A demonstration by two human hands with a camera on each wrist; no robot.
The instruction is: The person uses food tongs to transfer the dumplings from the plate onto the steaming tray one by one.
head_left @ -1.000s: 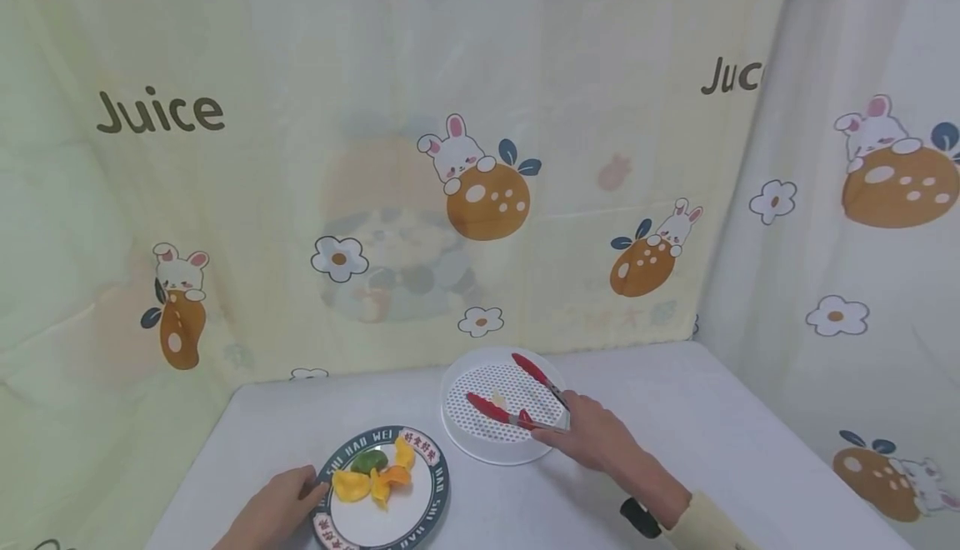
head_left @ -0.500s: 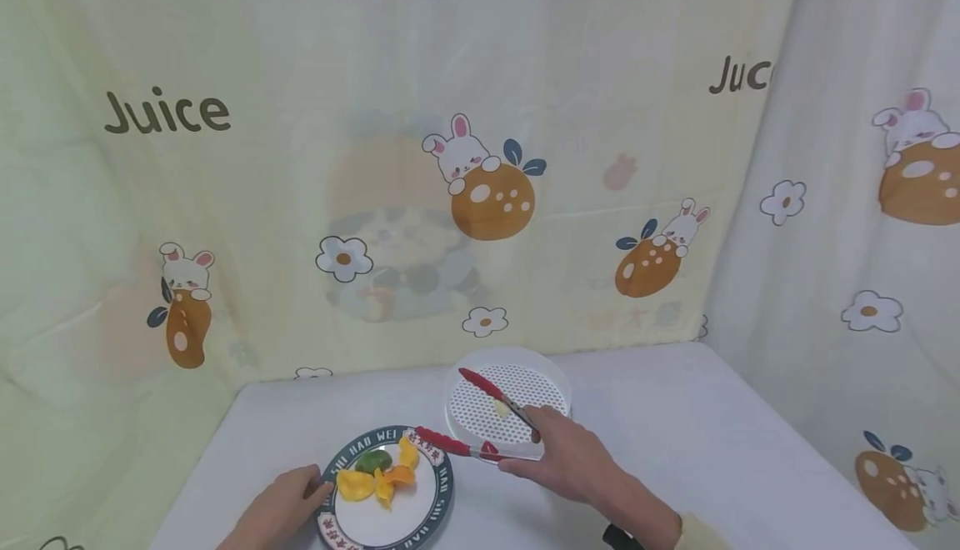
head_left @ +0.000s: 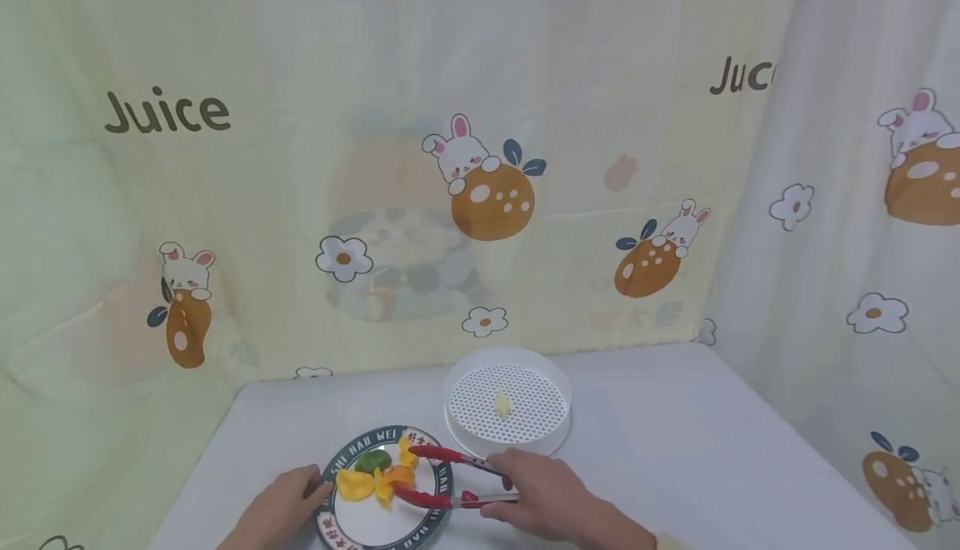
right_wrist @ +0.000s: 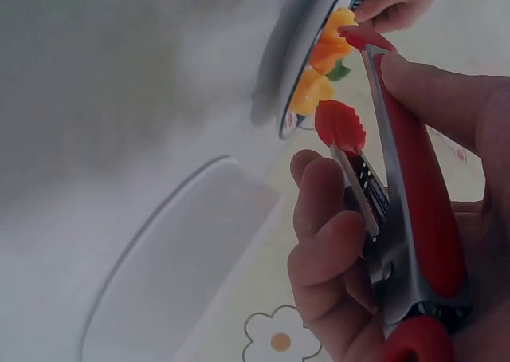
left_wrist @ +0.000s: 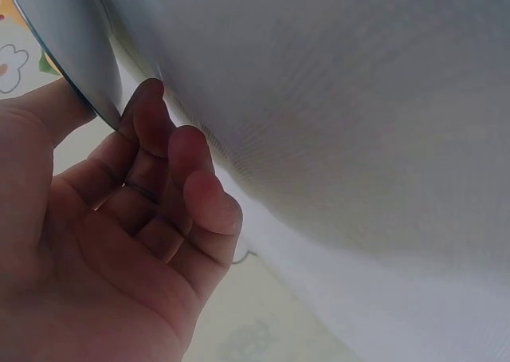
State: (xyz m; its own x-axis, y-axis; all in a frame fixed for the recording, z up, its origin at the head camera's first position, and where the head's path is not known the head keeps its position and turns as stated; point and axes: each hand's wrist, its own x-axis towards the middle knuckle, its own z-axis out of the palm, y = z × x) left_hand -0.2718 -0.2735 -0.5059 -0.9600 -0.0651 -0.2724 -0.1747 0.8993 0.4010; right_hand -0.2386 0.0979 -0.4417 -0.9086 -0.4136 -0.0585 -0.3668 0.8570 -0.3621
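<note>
My left hand (head_left: 279,502) pinches the left rim of a round plate (head_left: 375,527) with a dark green patterned border; the left wrist view shows thumb and forefinger at the plate edge (left_wrist: 60,55). On the plate lie yellow dumpling-like pieces (head_left: 355,486), an orange one (head_left: 401,475) and a green one (head_left: 372,460). My right hand (head_left: 546,492) grips red-tipped metal tongs (head_left: 442,453). Their arms are spread over the plate's right side, tips around the orange and right-hand yellow pieces. In the right wrist view, fingers and thumb wrap the tongs' red handle (right_wrist: 422,194).
Behind the plate, to the right, stands a round white steamer tray (head_left: 501,440) with a perforated bottom, holding one pale piece (head_left: 502,405). All rest on a white-covered table (head_left: 675,450). A printed curtain (head_left: 375,200) hangs behind and at the sides.
The right hand has carried the spread tongs from over the steamer tray left and toward the viewer, to the plate. The pale piece stays in the tray; the left hand keeps hold of the plate.
</note>
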